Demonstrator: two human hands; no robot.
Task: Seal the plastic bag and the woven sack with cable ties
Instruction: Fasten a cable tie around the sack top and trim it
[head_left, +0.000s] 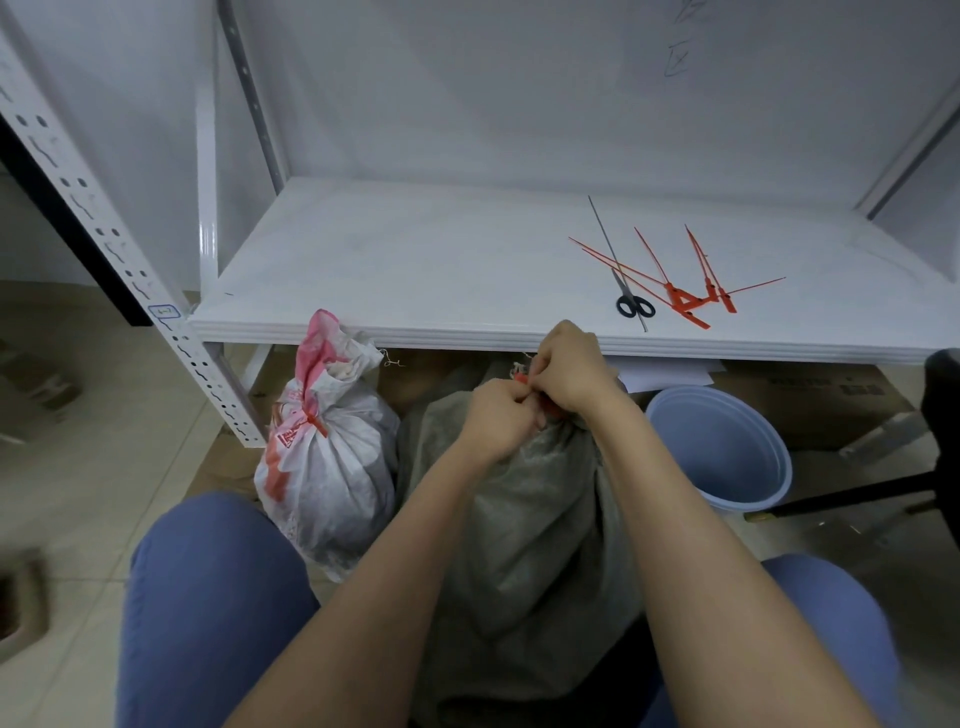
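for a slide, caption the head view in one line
Left hand and right hand pinch a red cable tie at the gathered neck of the grey bag

Sack (530, 545) stands between my knees, under the shelf (415, 270) edge. My left hand (498, 415) and right hand (569, 366) grip its neck. Tied bag (332, 467) touches sack's left; bucket (727, 452) just right. On shelf, right side: scissors (631, 301), cable ties (691, 301) beside them.
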